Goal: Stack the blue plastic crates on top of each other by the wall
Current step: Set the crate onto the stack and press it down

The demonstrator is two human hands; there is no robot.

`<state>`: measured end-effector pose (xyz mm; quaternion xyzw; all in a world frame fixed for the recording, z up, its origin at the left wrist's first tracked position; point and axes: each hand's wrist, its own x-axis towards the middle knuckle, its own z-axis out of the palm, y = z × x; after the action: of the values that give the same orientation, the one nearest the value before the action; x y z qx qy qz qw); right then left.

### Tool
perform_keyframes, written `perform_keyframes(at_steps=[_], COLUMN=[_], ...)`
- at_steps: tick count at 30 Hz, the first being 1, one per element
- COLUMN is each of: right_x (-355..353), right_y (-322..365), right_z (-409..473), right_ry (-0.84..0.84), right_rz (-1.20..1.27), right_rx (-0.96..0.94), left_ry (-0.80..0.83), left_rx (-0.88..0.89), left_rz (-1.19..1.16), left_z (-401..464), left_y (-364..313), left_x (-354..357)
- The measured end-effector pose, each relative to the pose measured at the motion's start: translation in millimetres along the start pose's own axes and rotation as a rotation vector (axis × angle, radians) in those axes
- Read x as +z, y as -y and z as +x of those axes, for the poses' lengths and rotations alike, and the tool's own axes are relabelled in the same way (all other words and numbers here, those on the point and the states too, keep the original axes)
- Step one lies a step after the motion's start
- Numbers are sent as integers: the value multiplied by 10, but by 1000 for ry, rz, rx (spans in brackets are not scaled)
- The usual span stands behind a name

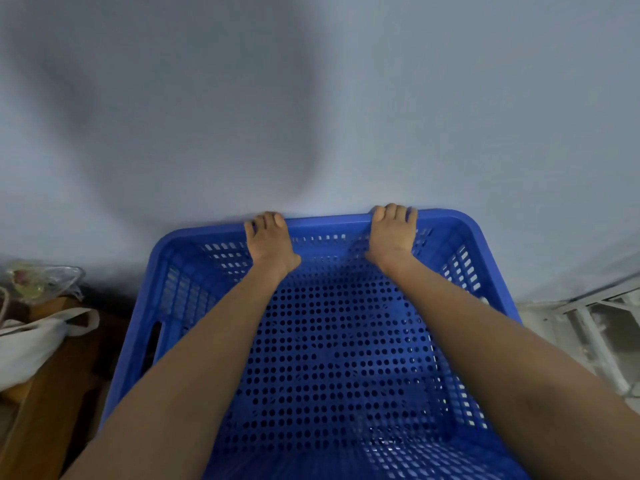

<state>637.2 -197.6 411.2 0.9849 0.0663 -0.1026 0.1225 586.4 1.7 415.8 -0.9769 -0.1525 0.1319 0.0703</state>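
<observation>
A blue plastic crate [491, 258] with a perforated floor and slotted walls fills the lower middle of the view, its far rim right against the pale wall [346, 98]. My left hand [268, 242] grips the far rim left of centre, fingers curled over the edge. My right hand [393, 235] grips the same rim to the right of centre. Both forearms reach across the crate's open inside. Dark shapes show through the floor holes; what lies under the crate is hidden.
A wooden surface [52, 403] on the left carries a white cloth bag [31, 344] and a clear glass dish [41, 280]. A white metal frame [595, 323] stands at the right, close to the crate's corner.
</observation>
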Motion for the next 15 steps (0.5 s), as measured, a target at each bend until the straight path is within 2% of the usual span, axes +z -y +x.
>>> perform_keyframes(at_steps=[5,9,12,15], right_x=[149,342,485,630], right_y=[-411,-1027,-1414,-1600], right_z=[-113,-337,-645,-1018], right_ry=[-185,-286,-281,-193], right_rz=[164,359,446,507], right_rx=[-182,-116,-20,11], left_ry=[-51,-152,-158,-96], left_rx=[37,-74,-232,-273], left_rz=[-14,24,-88,-233], left_z=[-115,-340,-773,-1238], left_y=[422,1232,1755,2008], left_x=[64,189,399,659])
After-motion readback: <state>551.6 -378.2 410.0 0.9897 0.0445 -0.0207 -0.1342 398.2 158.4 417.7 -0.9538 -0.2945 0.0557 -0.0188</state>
